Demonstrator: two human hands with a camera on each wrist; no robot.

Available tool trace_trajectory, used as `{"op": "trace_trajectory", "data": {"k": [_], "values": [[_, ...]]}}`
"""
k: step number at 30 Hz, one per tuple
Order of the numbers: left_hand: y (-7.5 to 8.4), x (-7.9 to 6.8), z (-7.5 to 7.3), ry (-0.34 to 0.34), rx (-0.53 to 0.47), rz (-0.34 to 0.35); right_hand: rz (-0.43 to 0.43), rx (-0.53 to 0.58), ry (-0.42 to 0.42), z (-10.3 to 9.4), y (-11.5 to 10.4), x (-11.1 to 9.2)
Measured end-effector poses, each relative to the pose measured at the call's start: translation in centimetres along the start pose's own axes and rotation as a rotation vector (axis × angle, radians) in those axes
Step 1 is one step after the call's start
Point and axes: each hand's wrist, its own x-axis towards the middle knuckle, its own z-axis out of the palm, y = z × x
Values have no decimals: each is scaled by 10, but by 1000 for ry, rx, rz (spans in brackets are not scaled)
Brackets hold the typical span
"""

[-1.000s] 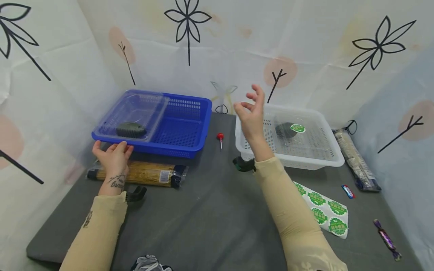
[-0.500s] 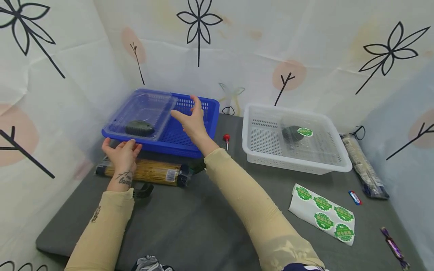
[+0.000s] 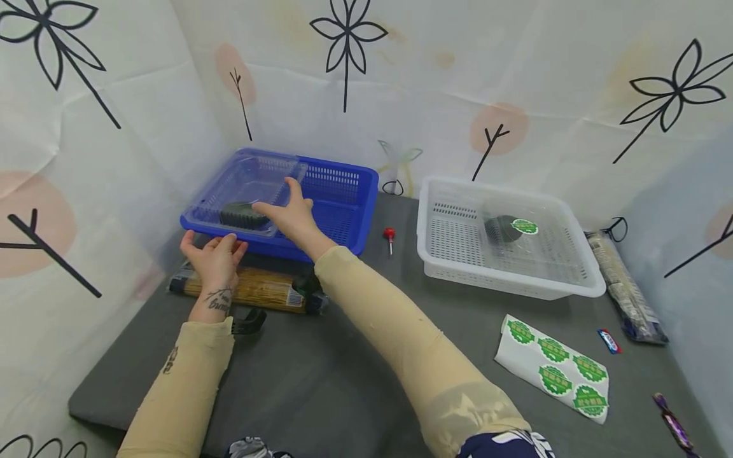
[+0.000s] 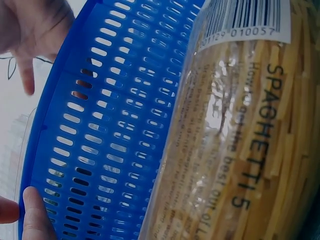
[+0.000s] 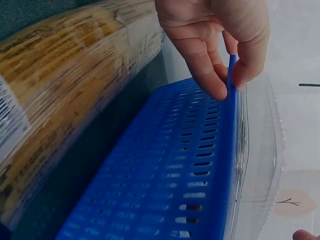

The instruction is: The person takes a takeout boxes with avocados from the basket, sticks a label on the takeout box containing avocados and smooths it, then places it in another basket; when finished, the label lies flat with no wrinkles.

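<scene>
We observe the left hand (image 3: 214, 261) at left of centre in the head view, pinching the front rim of the blue basket (image 3: 369, 191); the right wrist view shows that rim between thumb and fingers. We find the right hand (image 3: 294, 219) higher in the frame and a little to the right, grasping nothing, its thumb and forefinger spread over the right part of a clear container (image 3: 260, 178). We cannot tell whether its fingertips touch the plastic.

We locate the clear container in the left half of the blue basket, upper left of the frame, with a dark ridged object (image 3: 243, 216) visible through it. In the right wrist view we see its plastic rising above the rim.

Just below the basket lies a spaghetti package (image 3: 266, 289); in the left wrist view we read "SPAGHETTI 5" beneath its barcode.

Right of centre we record a white basket (image 3: 512, 286) holding a second clear container (image 3: 538, 254) with a round green sticker (image 3: 524, 226). Between the baskets lies a red-topped item (image 3: 389, 234). At lower right we note a sticker sheet (image 3: 555, 369), a small blue-and-red wrapper (image 3: 609, 341) and a purple wrapped stick (image 3: 676, 425).
</scene>
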Motion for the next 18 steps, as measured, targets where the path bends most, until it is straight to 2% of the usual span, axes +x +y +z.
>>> {"op": "trace_trajectory", "data": {"k": [5, 12, 18], "values": [[-2, 0, -1, 16, 4, 32, 37, -19, -42, 5, -2, 4], [-3, -2, 2, -9, -32, 12, 79, 9, -50, 8, -2, 15], [-2, 0, 1, -1, -25, 25, 101, 34, -105, 5, -1, 26]]}}
